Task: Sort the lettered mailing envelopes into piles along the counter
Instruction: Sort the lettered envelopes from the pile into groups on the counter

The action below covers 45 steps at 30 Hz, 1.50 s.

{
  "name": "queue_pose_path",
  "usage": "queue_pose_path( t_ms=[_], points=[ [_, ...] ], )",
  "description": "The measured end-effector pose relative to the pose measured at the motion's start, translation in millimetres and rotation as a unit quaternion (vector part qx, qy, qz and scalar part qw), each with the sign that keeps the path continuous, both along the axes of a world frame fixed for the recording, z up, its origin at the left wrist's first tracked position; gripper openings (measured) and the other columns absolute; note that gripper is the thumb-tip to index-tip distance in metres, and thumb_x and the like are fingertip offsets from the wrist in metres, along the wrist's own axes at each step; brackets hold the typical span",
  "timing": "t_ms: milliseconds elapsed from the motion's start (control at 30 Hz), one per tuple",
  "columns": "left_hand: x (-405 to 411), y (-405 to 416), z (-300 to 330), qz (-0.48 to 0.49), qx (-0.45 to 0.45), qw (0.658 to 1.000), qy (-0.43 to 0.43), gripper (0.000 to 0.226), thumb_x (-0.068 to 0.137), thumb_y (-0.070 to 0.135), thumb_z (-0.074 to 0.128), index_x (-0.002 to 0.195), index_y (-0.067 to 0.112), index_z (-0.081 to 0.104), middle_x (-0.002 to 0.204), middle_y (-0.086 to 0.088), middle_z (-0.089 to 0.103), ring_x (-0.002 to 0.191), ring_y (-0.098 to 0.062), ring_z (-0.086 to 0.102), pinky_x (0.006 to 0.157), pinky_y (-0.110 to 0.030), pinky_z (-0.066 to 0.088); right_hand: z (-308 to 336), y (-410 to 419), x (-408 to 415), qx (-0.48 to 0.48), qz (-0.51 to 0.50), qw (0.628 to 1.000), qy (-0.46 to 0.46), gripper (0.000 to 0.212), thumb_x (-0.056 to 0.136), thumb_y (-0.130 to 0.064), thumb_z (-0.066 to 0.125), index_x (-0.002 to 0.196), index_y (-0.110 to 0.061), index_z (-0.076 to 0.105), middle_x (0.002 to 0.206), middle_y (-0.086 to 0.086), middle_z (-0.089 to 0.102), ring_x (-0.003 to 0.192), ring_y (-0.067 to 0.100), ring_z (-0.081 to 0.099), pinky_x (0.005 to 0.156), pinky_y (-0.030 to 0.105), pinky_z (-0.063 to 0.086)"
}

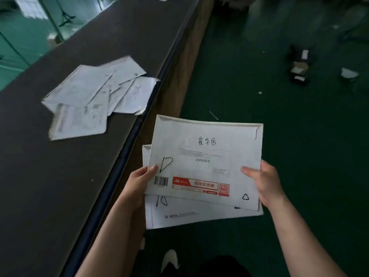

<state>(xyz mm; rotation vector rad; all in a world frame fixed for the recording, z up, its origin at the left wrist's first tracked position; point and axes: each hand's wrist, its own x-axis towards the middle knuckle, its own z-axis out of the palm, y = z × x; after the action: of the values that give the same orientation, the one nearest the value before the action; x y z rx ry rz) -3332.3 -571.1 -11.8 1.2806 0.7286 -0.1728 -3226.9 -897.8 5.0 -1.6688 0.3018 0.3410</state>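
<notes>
Both hands hold a small stack off the worktop (60, 176) edge. Left hand (139, 182) pinches the top envelope (203, 162), marked "D"; right hand (263, 182) fingers grip its opposite edge. D-pile unclear: check the blurred heap (95, 96) beyond the stack. Slide only the top sheet free.

Dim, flat light; motion blur w/ wide-angle bend at edges; centre sharp.
</notes>
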Motion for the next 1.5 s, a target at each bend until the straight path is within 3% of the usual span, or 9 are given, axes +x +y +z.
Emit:
queue_pose_path(
  t_ms=[100, 267, 400, 500, 633, 800, 967, 1233, 1500],
  points=[
    [89.3, -11.9, -3.3, -0.048, -0.001, 0.999, -0.016, 0.026, 0.099, 0.017, 0.06, 0.119, 0.003, 0.066, 0.105, -0.019, 0.076, 0.096, -0.036, 0.075, 0.072, -0.044, 0.064, -4.6, -21.8, 61.9, -0.008, -0.049, 0.998, -0.029, 0.024, 0.09, 0.002, 0.069, 0.108, -0.014, 0.073, 0.104, 0.0, 0.079, 0.097, 0.023, 0.076, 0.084, 0.043, 0.06],
    [251.1, -54.3, -12.6, -0.149, 0.001, 0.989, -0.004, 0.032, 0.095, 0.005, 0.06, 0.127, 0.0, 0.061, 0.114, -0.022, 0.073, 0.103, -0.04, 0.072, 0.077, -0.049, 0.063, -33.2, -71.8, 192.4, 0.004, -0.117, 0.993, -0.035, 0.022, 0.088, 0.001, 0.07, 0.106, -0.012, 0.073, 0.101, 0.001, 0.08, 0.092, 0.023, 0.077, 0.078, 0.041, 0.061],
    [383.5, -87.9, 13.1, -0.152, -0.003, 0.988, 0.006, 0.028, 0.095, 0.002, 0.057, 0.123, 0.004, 0.06, 0.106, -0.016, 0.076, 0.095, -0.034, 0.075, 0.068, -0.042, 0.064, -12.0, -98.2, 325.8, 0.013, -0.098, 0.994, -0.047, 0.026, 0.086, 0.003, 0.071, 0.103, -0.016, 0.074, 0.097, -0.003, 0.08, 0.09, 0.022, 0.077, 0.073, 0.037, 0.059],
    [466.5, -91.4, 42.6, -0.103, -0.008, 0.994, -0.024, 0.024, 0.098, 0.015, 0.056, 0.119, 0.005, 0.062, 0.105, -0.018, 0.076, 0.092, -0.034, 0.076, 0.067, -0.044, 0.064, 17.8, -99.5, 422.3, 0.03, -0.055, 0.996, -0.07, 0.027, 0.086, 0.004, 0.073, 0.105, -0.015, 0.073, 0.099, -0.001, 0.08, 0.089, 0.022, 0.077, 0.076, 0.04, 0.06],
    [553.6, -71.6, 56.5, -0.013, 0.047, 0.998, -0.039, 0.028, 0.1, 0.026, 0.057, 0.118, 0.005, 0.064, 0.103, -0.016, 0.077, 0.094, -0.036, 0.075, 0.085, -0.058, 0.059, 35.4, -76.6, 542.9, 0.048, 0.038, 0.994, -0.085, 0.026, 0.087, 0.001, 0.073, 0.11, -0.011, 0.072, 0.103, 0.002, 0.079, 0.091, 0.022, 0.077, 0.074, 0.041, 0.06],
    [663.4, -28.0, 37.4, 0.09, 0.077, 0.992, -0.052, 0.023, 0.102, 0.021, 0.056, 0.107, 0.0, 0.065, 0.089, -0.017, 0.077, 0.075, -0.031, 0.077, 0.057, -0.038, 0.062, 14.1, -20.0, 686.4, 0.023, 0.189, 0.981, -0.042, 0.029, 0.084, -0.007, 0.079, 0.113, -0.007, 0.073, 0.106, 0.008, 0.079, 0.097, 0.03, 0.076, 0.082, 0.05, 0.06],
    [811.8, 30.8, 17.3, 0.141, 0.048, 0.987, -0.064, 0.023, 0.102, 0.021, 0.058, 0.108, 0.0, 0.064, 0.088, -0.015, 0.078, 0.072, -0.028, 0.077, 0.054, -0.033, 0.061, 15.7, 55.2, 862.5, -0.038, 0.183, 0.98, -0.075, 0.017, 0.09, -0.008, 0.075, 0.106, -0.013, 0.077, 0.1, 0.0, 0.08, 0.09, 0.021, 0.078, 0.079, 0.039, 0.06],
    [1072.9, 101.6, 48.0, 0.078, 0.037, 0.993, -0.081, 0.026, 0.097, 0.022, 0.066, 0.11, 0.001, 0.068, 0.099, -0.023, 0.076, 0.085, -0.04, 0.075, 0.079, -0.054, 0.061, 44.3, 108.8, 1066.7, -0.059, 0.078, 0.988, -0.116, 0.011, 0.1, -0.018, 0.065, 0.101, -0.025, 0.073, 0.093, -0.007, 0.079, 0.087, 0.013, 0.076, 0.074, 0.031, 0.059],
    [1262.6, 141.8, 37.6, -0.1, 0.003, 0.994, -0.035, 0.03, 0.092, -0.007, 0.058, 0.121, -0.003, 0.061, 0.113, -0.027, 0.072, 0.102, -0.045, 0.071, 0.074, -0.05, 0.063, 9.6, 109.9, 1248.6, -0.034, 0.041, 0.994, -0.094, 0.012, 0.094, -0.023, 0.072, 0.099, -0.012, 0.075, 0.089, 0.003, 0.078, 0.085, 0.031, 0.074, 0.069, 0.04, 0.056]
  ],
)
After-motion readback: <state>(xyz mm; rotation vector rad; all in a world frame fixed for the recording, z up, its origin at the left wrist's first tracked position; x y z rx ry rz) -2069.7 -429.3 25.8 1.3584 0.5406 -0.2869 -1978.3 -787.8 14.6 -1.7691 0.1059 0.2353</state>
